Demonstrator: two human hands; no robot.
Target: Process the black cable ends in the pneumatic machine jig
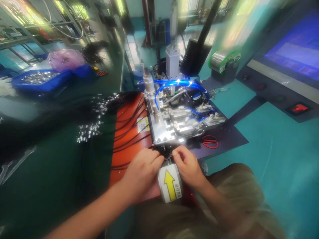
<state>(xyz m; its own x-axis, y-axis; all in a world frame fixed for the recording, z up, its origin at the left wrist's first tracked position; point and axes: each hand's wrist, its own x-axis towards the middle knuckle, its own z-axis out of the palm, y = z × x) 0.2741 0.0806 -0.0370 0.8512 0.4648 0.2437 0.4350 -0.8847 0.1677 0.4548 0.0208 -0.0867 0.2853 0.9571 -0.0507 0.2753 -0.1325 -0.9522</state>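
Note:
My left hand is closed at the front edge of a metal machine, fingertips curled down beside a dark slot. Opposite it, my right hand pinches at the same spot, thumb and forefinger together. Whatever lies between the fingers is too small and dark to name. Just below both hands sits a white guard with a yellow arrow. Black cables run across an orange plate to the left of the machine, near my left hand.
Red-handled scissors lie right of the machine. A solder wire spool stands behind. At left are a blue tray of small metal parts, a pink bag and bundled cables with metal ends. A lit screen is at right.

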